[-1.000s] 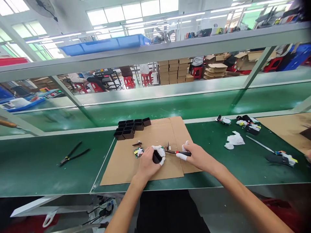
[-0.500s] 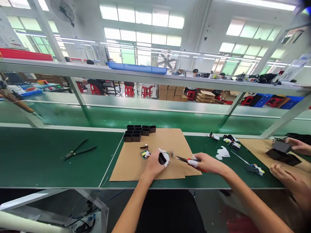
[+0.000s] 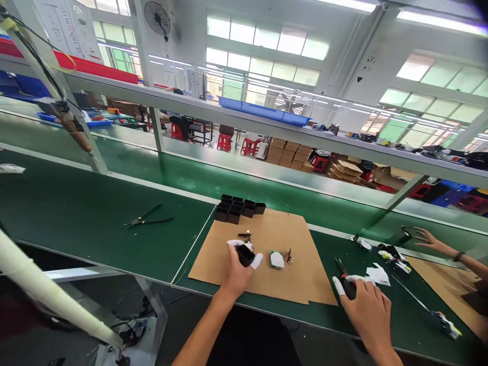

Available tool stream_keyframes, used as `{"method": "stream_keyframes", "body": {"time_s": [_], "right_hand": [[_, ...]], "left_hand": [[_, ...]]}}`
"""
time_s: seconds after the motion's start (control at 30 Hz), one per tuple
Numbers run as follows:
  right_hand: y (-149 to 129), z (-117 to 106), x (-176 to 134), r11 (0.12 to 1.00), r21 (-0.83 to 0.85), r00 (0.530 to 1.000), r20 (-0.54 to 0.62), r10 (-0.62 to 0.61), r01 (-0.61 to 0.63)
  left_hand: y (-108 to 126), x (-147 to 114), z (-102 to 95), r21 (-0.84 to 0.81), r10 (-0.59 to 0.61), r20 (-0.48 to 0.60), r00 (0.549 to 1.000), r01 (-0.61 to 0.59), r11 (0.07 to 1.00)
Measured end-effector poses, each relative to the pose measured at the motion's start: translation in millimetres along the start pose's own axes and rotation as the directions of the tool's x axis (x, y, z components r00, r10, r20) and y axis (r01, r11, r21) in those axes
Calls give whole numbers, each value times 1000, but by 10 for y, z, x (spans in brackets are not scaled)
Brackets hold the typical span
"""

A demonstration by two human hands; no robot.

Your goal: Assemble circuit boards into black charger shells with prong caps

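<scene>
My left hand [image 3: 237,272], with white fingertip covers, grips a small open black plastic box [image 3: 244,255] above the cardboard sheet [image 3: 263,284]. Behind it, a circuit board [image 3: 249,246] is partly hidden. To its right lies a second circuit board [image 3: 277,259] with a white patch on top and short wires [image 3: 289,256] at its side. My right hand [image 3: 366,302] is low over the green bench, thumb and fingers around the dark handles of red-and-black pliers [image 3: 348,285]. Their jaws point away from me.
Several black boxes [image 3: 233,211] stand grouped at the cardboard's back left corner. Another pair of pliers [image 3: 148,221] lies open on the left bench. Right of my hand are white scraps [image 3: 378,275] and loose assemblies [image 3: 394,256]. A co-worker's hand [image 3: 434,243] reaches in at right.
My right hand has moved right with the pliers, off the cardboard and down to the bench. The white-patched board now lies apart from my left hand, which keeps the black box. The view has tilted.
</scene>
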State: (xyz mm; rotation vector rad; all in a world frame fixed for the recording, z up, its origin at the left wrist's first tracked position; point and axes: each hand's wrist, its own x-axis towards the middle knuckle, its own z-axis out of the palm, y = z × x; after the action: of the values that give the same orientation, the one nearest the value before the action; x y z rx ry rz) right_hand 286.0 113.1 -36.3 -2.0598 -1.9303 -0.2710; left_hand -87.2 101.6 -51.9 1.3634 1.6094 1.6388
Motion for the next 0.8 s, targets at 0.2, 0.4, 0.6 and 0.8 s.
{"method": "stream_keyframes", "body": {"time_s": [0.2, 0.4, 0.6, 0.8], "right_hand": [[-1642, -123, 137, 877, 274, 898, 89, -431, 394], [-2873, 66, 447, 876, 261, 865, 199, -460, 406], [-2888, 290, 623, 826, 385, 835, 204, -511, 411], [-2821, 369, 549, 808, 480, 885, 125, -448, 341]], "left_hand": [[-290, 430, -686, 123, -55, -59, 997, 62, 991], [-466, 451, -764, 114, -80, -26, 996, 83, 990], [-412, 446, -759, 141, -97, -26, 995, 99, 985], [-371, 457, -761, 180, -44, -25, 999, 48, 982]]}}
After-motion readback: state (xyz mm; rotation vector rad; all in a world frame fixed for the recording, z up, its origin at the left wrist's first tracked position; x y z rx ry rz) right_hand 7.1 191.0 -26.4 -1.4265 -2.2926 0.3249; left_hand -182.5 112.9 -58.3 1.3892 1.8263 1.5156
